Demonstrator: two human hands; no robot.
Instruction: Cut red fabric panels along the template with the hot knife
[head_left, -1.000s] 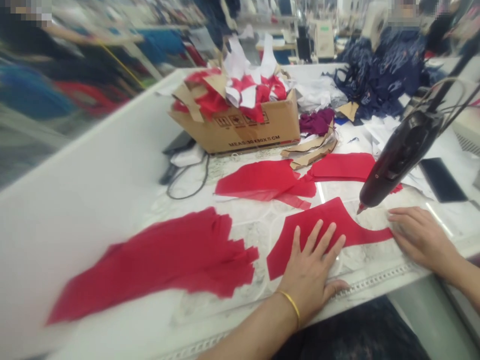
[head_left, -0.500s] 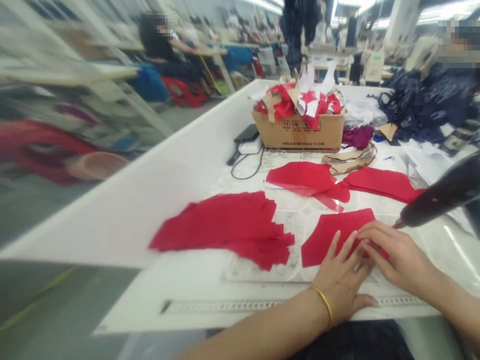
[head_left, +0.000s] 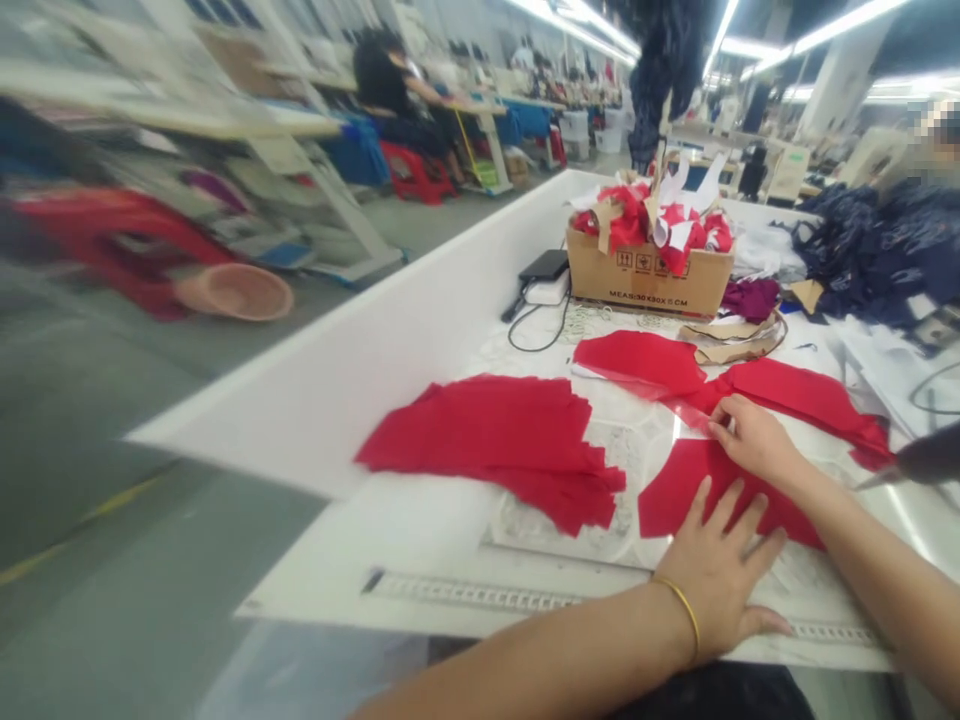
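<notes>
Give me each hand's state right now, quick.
Left hand: open, flat on a red fabric piece.
Right hand: fingers curled on sheer red fabric; cannot tell if gripping.

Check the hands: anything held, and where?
The right hand appears to pinch the red fabric piece at its top edge. The left hand lies flat on it, holding nothing.

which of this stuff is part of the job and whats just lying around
Part of the job: left hand; right hand; red fabric piece under them; black handheld tool; large red fabric stack

Lying about: cardboard box of scraps; purple fabric; navy fabric heap; black cable
</notes>
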